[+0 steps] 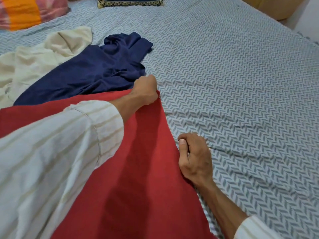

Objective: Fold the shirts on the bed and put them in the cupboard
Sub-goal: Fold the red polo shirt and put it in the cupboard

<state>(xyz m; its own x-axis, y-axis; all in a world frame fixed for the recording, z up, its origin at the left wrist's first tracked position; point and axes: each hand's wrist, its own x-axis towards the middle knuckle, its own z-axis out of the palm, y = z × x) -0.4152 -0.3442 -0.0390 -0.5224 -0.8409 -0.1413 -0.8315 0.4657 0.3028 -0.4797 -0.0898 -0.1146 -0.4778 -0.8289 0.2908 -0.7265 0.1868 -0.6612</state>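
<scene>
A red shirt (138, 169) lies spread on the bed (241, 83) in front of me. My left hand (145, 91) grips its far right corner, fingers curled round the cloth. My right hand (195, 157) pinches the same right edge nearer to me. A crumpled navy blue shirt (89, 73) lies just beyond the red one, partly under its far edge. A cream shirt (43, 54) lies bunched at the left, next to the navy one. The cupboard is not in view.
The bed has a grey-and-white herringbone sheet. A pink-and-orange pillow (22, 12) lies at the far left corner and a dark cushion with a leopard-print border (131, 2) at the far edge. The bed's right edge runs along the upper right.
</scene>
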